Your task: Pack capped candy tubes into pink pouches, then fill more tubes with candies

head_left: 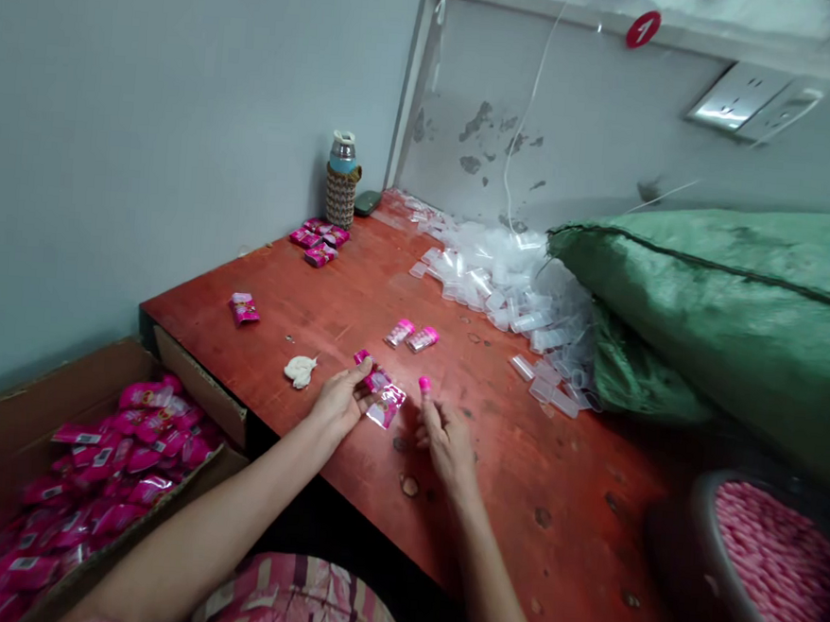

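Pink printed packets (386, 405) are held by my left hand (342, 398), its thumb on top of them, over the red table near its front edge. Just to the right, my right hand (447, 438) is closed round a small container with a pink cap (425, 385), most of it hidden by the fingers. Two small filled containers with pink caps (411, 335) lie on the table beyond my hands. A white crumpled lump (300, 371) lies left of my left hand.
An open cardboard box (201, 381) of pink packets stands at the left. Clear plastic tubes (488, 283) are heaped at the back, beside a green sack (728, 304). A tub of pink pieces (709, 521) is at the right. A bottle (340, 187) and more packets (245, 309) stand on the table.
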A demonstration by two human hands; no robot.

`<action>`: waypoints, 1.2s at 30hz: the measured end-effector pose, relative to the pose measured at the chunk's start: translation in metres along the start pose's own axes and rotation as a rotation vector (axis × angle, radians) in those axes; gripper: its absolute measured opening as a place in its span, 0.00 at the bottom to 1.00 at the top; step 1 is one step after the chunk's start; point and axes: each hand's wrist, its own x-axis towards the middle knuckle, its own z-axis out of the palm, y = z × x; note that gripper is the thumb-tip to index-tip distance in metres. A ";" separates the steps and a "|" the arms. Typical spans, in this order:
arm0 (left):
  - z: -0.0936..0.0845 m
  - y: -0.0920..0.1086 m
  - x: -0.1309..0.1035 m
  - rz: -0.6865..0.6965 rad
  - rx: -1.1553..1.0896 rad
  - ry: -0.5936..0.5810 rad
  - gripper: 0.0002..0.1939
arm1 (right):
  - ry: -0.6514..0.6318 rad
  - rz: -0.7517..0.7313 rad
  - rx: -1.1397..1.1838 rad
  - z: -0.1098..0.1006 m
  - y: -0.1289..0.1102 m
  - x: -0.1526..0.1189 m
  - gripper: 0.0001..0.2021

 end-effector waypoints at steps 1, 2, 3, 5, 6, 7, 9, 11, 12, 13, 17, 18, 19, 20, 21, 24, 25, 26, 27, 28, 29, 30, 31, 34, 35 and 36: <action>0.001 -0.001 0.000 -0.003 -0.010 0.002 0.03 | -0.042 0.039 0.162 0.003 -0.003 -0.009 0.22; 0.001 -0.002 0.000 -0.007 -0.017 0.000 0.03 | -0.072 0.071 0.295 0.007 -0.007 -0.019 0.22; 0.002 -0.003 -0.001 -0.012 -0.021 -0.004 0.03 | -0.090 0.090 0.394 0.011 -0.011 -0.027 0.21; 0.002 -0.005 -0.001 -0.022 -0.021 -0.020 0.02 | -0.099 0.098 0.507 0.018 -0.018 -0.040 0.19; 0.003 -0.007 -0.002 -0.027 -0.019 -0.028 0.02 | -0.093 0.094 0.536 0.021 -0.020 -0.044 0.18; 0.003 -0.008 -0.002 -0.032 -0.017 -0.035 0.02 | -0.082 0.090 0.556 0.024 -0.021 -0.046 0.17; 0.005 -0.010 -0.005 -0.036 -0.014 -0.053 0.02 | -0.059 0.068 0.580 0.028 -0.021 -0.047 0.16; 0.006 -0.011 -0.008 -0.034 -0.008 -0.077 0.02 | -0.032 0.040 0.583 0.032 -0.019 -0.046 0.15; 0.007 -0.012 -0.009 -0.032 -0.002 -0.094 0.03 | -0.020 0.030 0.580 0.033 -0.018 -0.045 0.15; 0.007 -0.013 -0.011 -0.030 0.008 -0.114 0.04 | -0.013 0.024 0.579 0.035 -0.018 -0.044 0.15; 0.007 -0.015 -0.016 -0.012 0.073 -0.192 0.08 | -0.037 0.016 0.623 0.040 -0.019 -0.042 0.15; 0.007 -0.015 -0.017 -0.005 0.091 -0.206 0.09 | -0.049 0.018 0.640 0.041 -0.019 -0.043 0.15; 0.007 -0.014 -0.017 0.003 0.108 -0.223 0.10 | -0.058 0.021 0.655 0.042 -0.020 -0.043 0.15; 0.006 -0.014 -0.018 0.011 0.125 -0.243 0.10 | -0.061 0.025 0.667 0.043 -0.020 -0.042 0.14; 0.006 -0.014 -0.018 0.016 0.142 -0.270 0.11 | -0.057 0.028 0.672 0.043 -0.020 -0.042 0.14; 0.006 -0.015 -0.018 0.018 0.200 -0.357 0.12 | -0.013 0.011 0.644 0.045 -0.020 -0.042 0.13; 0.006 -0.016 -0.018 0.012 0.223 -0.378 0.12 | 0.003 -0.003 0.624 0.045 -0.020 -0.042 0.13; 0.006 -0.017 -0.018 0.002 0.246 -0.393 0.12 | 0.018 -0.018 0.603 0.045 -0.020 -0.042 0.14; 0.005 -0.019 -0.018 -0.008 0.268 -0.403 0.12 | 0.034 -0.031 0.583 0.045 -0.021 -0.042 0.14; 0.005 -0.020 -0.018 -0.017 0.287 -0.412 0.12 | 0.047 -0.039 0.565 0.045 -0.021 -0.043 0.14; 0.005 -0.020 -0.019 -0.025 0.304 -0.420 0.12 | 0.059 -0.044 0.553 0.045 -0.020 -0.043 0.15; 0.005 -0.020 -0.019 -0.032 0.319 -0.432 0.12 | 0.066 -0.045 0.546 0.045 -0.020 -0.043 0.15; 0.005 -0.019 -0.020 -0.037 0.335 -0.447 0.13 | 0.064 -0.043 0.552 0.045 -0.020 -0.043 0.14; 0.006 -0.013 -0.023 -0.053 0.401 -0.505 0.13 | -0.013 -0.013 0.653 0.043 -0.018 -0.042 0.14; 0.006 -0.011 -0.023 -0.057 0.430 -0.524 0.13 | -0.045 0.001 0.700 0.043 -0.018 -0.041 0.15; 0.007 -0.009 -0.024 -0.061 0.459 -0.543 0.13 | -0.070 0.013 0.736 0.042 -0.018 -0.040 0.15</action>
